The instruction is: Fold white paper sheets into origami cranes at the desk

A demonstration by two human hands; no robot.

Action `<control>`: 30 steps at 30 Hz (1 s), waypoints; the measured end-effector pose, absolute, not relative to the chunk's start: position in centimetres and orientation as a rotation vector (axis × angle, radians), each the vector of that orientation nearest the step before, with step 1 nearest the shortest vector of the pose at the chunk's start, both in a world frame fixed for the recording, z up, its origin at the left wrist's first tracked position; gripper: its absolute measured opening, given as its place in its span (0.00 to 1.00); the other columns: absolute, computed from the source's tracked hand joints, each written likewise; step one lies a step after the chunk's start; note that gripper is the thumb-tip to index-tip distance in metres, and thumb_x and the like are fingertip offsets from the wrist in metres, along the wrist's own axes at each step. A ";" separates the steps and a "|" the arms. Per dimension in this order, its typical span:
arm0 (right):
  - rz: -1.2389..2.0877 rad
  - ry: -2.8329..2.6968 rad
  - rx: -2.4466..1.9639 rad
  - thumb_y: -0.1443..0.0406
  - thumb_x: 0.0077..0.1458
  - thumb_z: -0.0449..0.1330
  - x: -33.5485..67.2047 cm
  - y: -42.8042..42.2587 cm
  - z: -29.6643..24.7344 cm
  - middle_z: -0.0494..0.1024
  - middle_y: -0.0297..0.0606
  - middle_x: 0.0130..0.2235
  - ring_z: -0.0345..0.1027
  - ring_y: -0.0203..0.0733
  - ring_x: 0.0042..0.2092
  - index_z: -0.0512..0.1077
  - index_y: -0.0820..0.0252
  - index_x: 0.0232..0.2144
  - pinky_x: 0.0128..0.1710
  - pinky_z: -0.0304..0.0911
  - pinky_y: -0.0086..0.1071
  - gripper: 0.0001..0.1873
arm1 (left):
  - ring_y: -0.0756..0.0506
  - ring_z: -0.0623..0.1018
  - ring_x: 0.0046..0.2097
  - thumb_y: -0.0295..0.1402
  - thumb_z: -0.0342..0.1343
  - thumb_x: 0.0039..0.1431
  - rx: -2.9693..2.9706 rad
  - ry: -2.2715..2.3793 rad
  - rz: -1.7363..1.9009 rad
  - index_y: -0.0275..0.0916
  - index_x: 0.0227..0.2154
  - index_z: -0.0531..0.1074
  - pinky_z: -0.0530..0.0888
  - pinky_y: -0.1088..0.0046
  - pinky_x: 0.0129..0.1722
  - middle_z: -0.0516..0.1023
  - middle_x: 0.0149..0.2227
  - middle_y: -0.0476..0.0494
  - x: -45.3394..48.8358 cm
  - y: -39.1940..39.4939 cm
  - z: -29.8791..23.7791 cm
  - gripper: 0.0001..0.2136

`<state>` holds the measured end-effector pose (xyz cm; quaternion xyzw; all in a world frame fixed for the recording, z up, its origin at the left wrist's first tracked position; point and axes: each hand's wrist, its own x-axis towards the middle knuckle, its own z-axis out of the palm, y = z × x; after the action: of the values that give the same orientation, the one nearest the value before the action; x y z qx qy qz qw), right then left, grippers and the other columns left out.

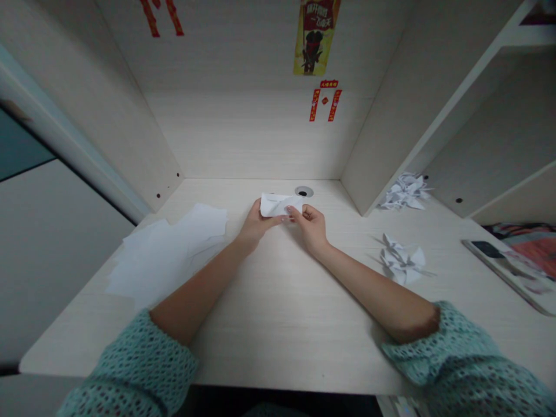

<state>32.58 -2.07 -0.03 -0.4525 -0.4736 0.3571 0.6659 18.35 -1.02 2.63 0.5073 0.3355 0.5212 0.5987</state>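
A small folded piece of white paper (pixel 273 204) is held up between both hands over the back middle of the desk. My left hand (pixel 256 225) grips its left end, with the thumb along the lower edge and the other fingers hidden behind. At the right end, my right hand (pixel 311 226) pinches the paper between thumb and curled fingers. Crease lines run across the paper's face. To the left lies a spread stack of white paper sheets (pixel 169 255).
Folded white paper shapes (pixel 402 260) lie on the desk at right, and another pile of folded paper (pixel 406 191) sits by the upright panel (pixel 382 133). A phone (pixel 508 272) rests at far right. A round cable hole (pixel 304 191) is near the back wall.
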 end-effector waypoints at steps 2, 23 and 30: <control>0.807 -1.091 -1.025 0.52 0.42 0.65 32.4 -2.3 0.0 0.68 0.29 0.19 0.60 0.33 0.23 0.63 0.59 0.16 0.24 0.56 0.28 0.21 | 0.45 0.74 0.46 0.30 0.67 0.38 1.098 0.832 1.292 0.40 0.45 0.67 0.69 0.66 0.50 0.76 0.41 0.46 18.8 -1.1 2.5 0.27; 0.901 -0.935 -0.962 0.57 0.39 0.67 32.4 -2.1 -0.1 0.76 0.31 0.24 0.68 0.36 0.25 0.69 0.58 0.38 0.31 0.63 0.31 0.23 | 0.47 0.76 0.37 0.32 0.68 0.38 1.248 1.046 1.309 0.39 0.40 0.73 0.72 0.68 0.41 0.77 0.35 0.46 18.0 -0.3 1.5 0.22; 0.756 -1.111 -0.961 0.58 0.45 0.65 32.3 -2.4 0.2 0.80 0.39 0.35 0.72 0.40 0.35 0.74 0.57 0.40 0.35 0.64 0.33 0.18 | 0.42 0.72 0.51 0.35 0.64 0.47 1.678 1.096 1.418 0.45 0.39 0.77 0.62 0.64 0.56 0.77 0.46 0.45 17.3 -0.7 2.5 0.14</control>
<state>32.32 -2.42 0.23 -0.4278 -0.4944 0.3366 0.6777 17.31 -0.72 2.47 0.6436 0.4203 0.5438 0.3367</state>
